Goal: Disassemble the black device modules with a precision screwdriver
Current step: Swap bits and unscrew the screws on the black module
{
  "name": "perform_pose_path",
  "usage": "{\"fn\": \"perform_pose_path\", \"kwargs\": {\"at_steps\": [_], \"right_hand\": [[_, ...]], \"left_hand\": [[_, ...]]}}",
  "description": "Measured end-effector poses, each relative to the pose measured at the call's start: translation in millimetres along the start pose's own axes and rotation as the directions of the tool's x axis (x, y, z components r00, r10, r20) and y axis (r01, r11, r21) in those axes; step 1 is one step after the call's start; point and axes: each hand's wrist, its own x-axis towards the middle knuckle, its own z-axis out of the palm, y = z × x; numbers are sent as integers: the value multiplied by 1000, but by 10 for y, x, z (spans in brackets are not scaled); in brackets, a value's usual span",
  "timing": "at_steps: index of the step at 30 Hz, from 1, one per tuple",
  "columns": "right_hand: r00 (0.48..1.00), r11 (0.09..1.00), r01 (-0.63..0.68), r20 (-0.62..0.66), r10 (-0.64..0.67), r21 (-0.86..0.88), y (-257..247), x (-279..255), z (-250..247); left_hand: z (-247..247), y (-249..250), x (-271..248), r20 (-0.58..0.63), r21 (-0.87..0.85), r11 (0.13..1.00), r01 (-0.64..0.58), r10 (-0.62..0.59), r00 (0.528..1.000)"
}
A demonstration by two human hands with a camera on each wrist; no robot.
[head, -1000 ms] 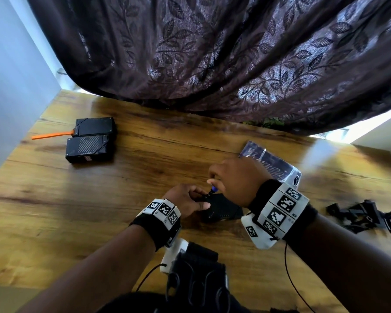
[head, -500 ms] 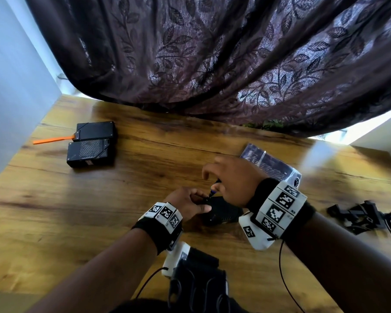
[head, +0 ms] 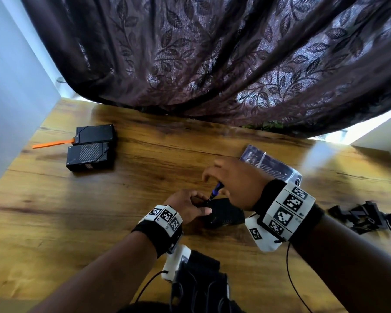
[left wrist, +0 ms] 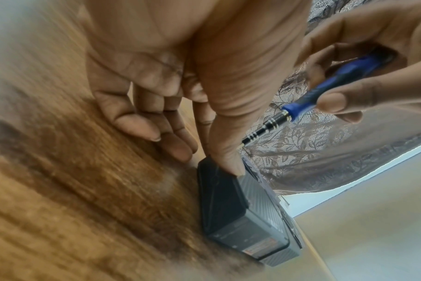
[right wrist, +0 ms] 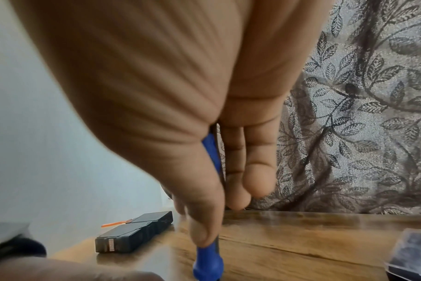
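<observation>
Three black device modules lie on the wooden table [head: 54,211]: two modules [head: 92,146] side by side at far left, one module [head: 224,213] under the hands. Its side label [left wrist: 260,247] is unreadable. The left hand [head: 187,205] pinches this module's corner; the right hand [head: 235,181] grips a blue screwdriver [left wrist: 324,89], tip down on it.

Counter [head: 54,222] layout. Near centre: one module [head: 226,213], with the left hand [head: 185,205] at its left edge and the right hand [head: 237,184] above it holding the screwdriver [head: 216,192]. Far left: two modules [head: 92,146] side by side. Behind the right hand: a case [head: 271,164]. Far right: loose parts [head: 368,216]. Behind all: a curtain [head: 212,59].
</observation>
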Motion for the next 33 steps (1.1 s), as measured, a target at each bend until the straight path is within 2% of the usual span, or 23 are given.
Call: {"fn": "perform_pose_path", "kwargs": {"at_steps": [4,11,15,18,20,23,25,33], "right_hand": [[999,1000,-31,10,31,-3,-28,-39,-55],[995,984,-60,74,73,-167,-94,38,-85],[987,976,-108,99,129,-188,-51,47,-127],[993,987,-60,96,75,-149,-21,-2,-148],[997,991,21,77,-11,-130,-41,-25,-163],[980,970,169,130,-148,-172,-174,-6,-180],[975,957,197,145,-169,-211,-244,16,-175],[991,977,44,136,-15,-207,-217,50,-134]], "left_hand": [[-7,25,-24,4,23,1000,-4,4,1000],[-14,35,-39,6,32,999,-19,19,1000],[-14,32,-31,7,45,999,-25,24,1000],[-21,47,-43,4,53,998,-30,30,1000],[-25,49,-48,-4,60,998,-24,24,1000],[-36,76,-67,-2,70,997,-18,18,1000],[-33,87,-83,-7,83,996,-12,13,1000],[14,61,-104,-20,7,1000,-14,15,1000]]}}
